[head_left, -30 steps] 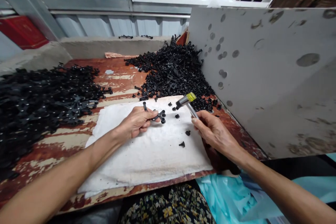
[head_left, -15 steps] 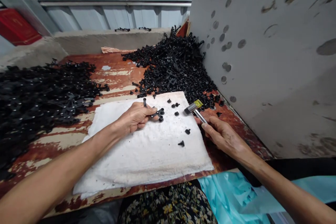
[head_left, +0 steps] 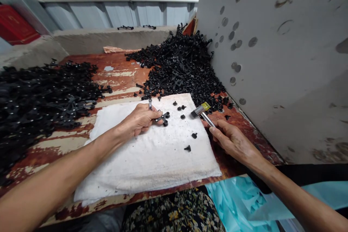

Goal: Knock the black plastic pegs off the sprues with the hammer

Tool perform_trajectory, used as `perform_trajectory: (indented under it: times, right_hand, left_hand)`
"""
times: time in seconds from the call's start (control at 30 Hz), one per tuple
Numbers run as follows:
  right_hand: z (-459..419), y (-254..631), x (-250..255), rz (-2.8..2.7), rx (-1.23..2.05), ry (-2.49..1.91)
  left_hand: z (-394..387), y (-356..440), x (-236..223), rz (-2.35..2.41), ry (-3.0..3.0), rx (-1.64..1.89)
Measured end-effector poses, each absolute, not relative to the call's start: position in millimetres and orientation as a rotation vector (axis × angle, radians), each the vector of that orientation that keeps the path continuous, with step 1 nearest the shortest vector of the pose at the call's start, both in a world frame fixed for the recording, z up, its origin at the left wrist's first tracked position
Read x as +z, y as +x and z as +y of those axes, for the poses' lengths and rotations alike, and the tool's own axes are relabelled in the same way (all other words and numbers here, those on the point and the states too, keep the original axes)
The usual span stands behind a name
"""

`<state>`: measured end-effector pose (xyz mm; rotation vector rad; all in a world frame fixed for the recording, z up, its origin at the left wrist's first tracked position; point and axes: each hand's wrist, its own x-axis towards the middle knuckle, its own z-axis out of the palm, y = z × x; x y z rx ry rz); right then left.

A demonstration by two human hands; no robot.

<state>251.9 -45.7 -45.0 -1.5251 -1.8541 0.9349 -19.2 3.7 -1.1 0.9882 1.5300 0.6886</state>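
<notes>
My left hand (head_left: 140, 120) rests on a white cloth (head_left: 152, 152) and pinches a black cross-shaped plastic part (head_left: 162, 117) flat against it. My right hand (head_left: 233, 141) grips the shaft of a small hammer (head_left: 200, 110) with a yellow-tipped head, which lies low at the cloth's right edge, to the right of the part. Several small black caps (head_left: 179, 108) lie loose on the cloth between the hands, and two more caps (head_left: 190, 142) sit nearer me.
A worn red wooden table (head_left: 122, 79) carries a big heap of black parts (head_left: 182, 67) at the back and another heap (head_left: 40, 98) on the left. A grey spotted board (head_left: 272, 61) stands on the right. Turquoise plastic (head_left: 239, 203) lies below my right arm.
The hammer came down from above the cloth and moved right, its head now low at the cloth's edge. My left hand kept hold of the cross part.
</notes>
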Motion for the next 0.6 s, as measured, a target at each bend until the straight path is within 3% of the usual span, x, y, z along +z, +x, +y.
perform_trajectory:
  times: [0.17, 0.6]
  right_hand:
    - [-48.2, 251.1, -40.9, -1.835, 0.926, -1.506]
    - [-37.9, 209.1, -28.3, -2.295, 0.311, -1.101]
  left_hand:
    - [5.9, -19.8, 0.2, 1.560, 0.987, 0.657]
    - [20.0, -14.6, 13.2, 1.626, 1.015, 0.529]
